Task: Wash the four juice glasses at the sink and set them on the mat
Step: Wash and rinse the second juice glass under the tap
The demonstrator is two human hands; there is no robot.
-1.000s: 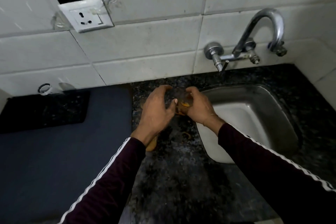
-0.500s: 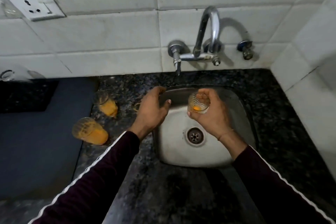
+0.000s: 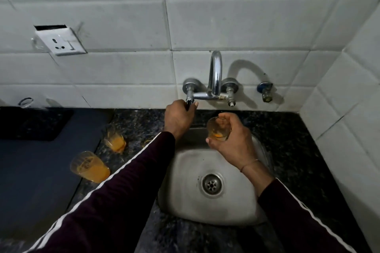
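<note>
My right hand (image 3: 234, 141) holds a small juice glass (image 3: 217, 129) with an orange residue at its bottom, over the back of the steel sink (image 3: 185, 201), below the tap spout (image 3: 215, 72). My left hand (image 3: 178, 118) grips the tap's left handle (image 3: 189, 99). No water is visible. Two more glasses with orange juice stand on the dark counter to the left, one further back (image 3: 115, 138) and one nearer (image 3: 89, 167) at the edge of the blue-grey mat (image 3: 30, 170). A clear glass (image 3: 25, 102) stands at the far left by the wall.
A black pad (image 3: 30, 123) overlaps the mat's back part. A wall socket (image 3: 60, 42) sits on the white tiles at upper left. A small blue valve (image 3: 265, 92) juts from the wall right of the tap. Tiled side wall (image 3: 349, 109) closes the right.
My left hand rose from the sink's left rim to the tap's left handle. My right hand carried the glass from the counter to over the sink and under the spout.
</note>
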